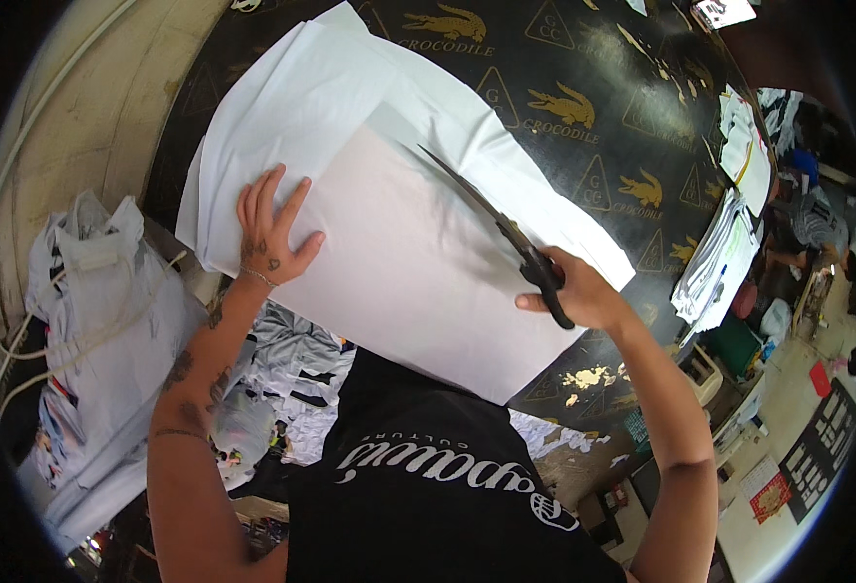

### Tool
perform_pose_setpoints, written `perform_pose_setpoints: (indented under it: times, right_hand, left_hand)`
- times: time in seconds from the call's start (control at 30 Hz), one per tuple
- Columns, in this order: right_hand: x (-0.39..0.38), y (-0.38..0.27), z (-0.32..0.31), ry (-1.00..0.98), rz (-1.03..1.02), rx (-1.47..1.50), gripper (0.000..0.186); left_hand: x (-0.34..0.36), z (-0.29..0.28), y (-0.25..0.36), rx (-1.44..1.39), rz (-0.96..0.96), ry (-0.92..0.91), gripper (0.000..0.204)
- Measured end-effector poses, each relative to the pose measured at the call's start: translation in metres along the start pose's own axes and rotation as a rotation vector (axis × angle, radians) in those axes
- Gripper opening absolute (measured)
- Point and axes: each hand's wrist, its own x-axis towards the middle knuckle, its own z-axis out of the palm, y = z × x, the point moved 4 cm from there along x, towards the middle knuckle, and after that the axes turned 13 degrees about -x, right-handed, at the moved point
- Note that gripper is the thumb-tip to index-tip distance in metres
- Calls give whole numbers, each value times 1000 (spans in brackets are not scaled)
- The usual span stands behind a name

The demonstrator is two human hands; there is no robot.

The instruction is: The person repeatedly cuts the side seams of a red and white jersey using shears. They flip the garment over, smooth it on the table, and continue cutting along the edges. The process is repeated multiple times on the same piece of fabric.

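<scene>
A large sheet of white fabric lies spread on a black table printed with gold emblems. My left hand presses flat on the fabric's left part, fingers spread. My right hand grips the dark handles of long black scissors, whose blades point up and to the left over the fabric's upper right part. More white layers lie under the top sheet, reaching toward the far edge.
A pale bag stuffed with cloth stands at the left, and a heap of fabric scraps lies below the table edge. Stacks of white pieces hang at the table's right edge. Boxes and floor clutter fill the lower right.
</scene>
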Motion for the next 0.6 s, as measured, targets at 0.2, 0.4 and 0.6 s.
perform_pose_setpoints:
  times: [0.2,0.4,0.6]
  right_hand:
    - [20,-32,-7,-88,155,-115,81]
    - [40,-59,-11,-40,49,-81,83]
    - [60,-80,-24,-22,-9,-93,89]
  left_hand:
    - [-3,-3,-3,-38,11,3,74]
    - [-4,-5,-5,-130,60,46,72]
    - [2,-17,-11,-263,-9,1,58]
